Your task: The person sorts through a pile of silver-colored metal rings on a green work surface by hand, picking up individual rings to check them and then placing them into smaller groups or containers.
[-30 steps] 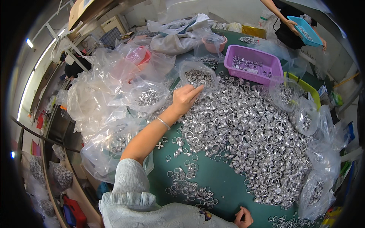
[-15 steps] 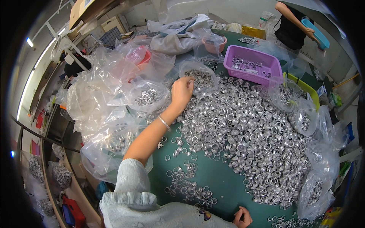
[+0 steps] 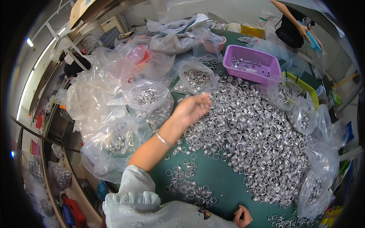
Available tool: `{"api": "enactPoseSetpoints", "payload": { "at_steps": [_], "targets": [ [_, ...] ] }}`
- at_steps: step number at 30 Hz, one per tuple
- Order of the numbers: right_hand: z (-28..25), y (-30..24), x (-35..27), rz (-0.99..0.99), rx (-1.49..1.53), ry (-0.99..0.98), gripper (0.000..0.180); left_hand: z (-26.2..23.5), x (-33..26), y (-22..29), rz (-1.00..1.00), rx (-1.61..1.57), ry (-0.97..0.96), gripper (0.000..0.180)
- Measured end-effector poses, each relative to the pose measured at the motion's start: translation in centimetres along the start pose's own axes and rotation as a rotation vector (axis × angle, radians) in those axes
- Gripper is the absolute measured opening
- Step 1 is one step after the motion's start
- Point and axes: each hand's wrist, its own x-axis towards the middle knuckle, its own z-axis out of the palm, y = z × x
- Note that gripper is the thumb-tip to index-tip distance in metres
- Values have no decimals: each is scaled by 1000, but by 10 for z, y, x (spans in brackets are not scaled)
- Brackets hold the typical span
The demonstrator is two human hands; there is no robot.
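A large heap of silver-coloured metal rings [image 3: 247, 129] covers much of the green tabletop [image 3: 216, 173]. Over its left edge is my left hand [image 3: 194, 108], with a silver bangle at the wrist. Motion smears its fingers, so whatever they hold, if anything, cannot be made out. Just beyond it stands a clear plastic bag of rings [image 3: 197, 78] with its mouth open. My right hand [image 3: 242, 216] rests at the near table edge with fingers curled in; their inside is hidden. Between my arms lies a smaller scatter of rings [image 3: 186, 186].
A purple basket [image 3: 253, 79] with some rings stands at the back, beside a lime-green tray [image 3: 311, 91]. Clear bags [image 3: 91, 95] crowd the left; more bags of rings [image 3: 313, 190] line the right. At the far right, another person's hands hold a blue basin [image 3: 313, 41].
My left hand has moved from the open bag toward me and slightly right, over the heap's edge. My right hand stays put. The other person's blue basin has tilted.
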Motion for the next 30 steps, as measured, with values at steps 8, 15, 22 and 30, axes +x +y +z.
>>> {"api": "enactPoseSetpoints", "payload": {
  "at_steps": [8, 15, 22, 30],
  "targets": [
    [11, 1, 0, 68, 108, 66, 10, 30, -87, -38, 36, 140, -192, 48],
    [12, -13, 3, 161, 194, 118, 10, 52, -113, -46, 114, 315, -295, 46],
    [11, -18, 4, 159, 203, 139, 10, 70, -134, -51, 168, 502, -328, 42],
    [13, -19, 6, 134, 258, 178, 9, 78, -134, -67, 49, 572, -289, 27]
  ]
}}
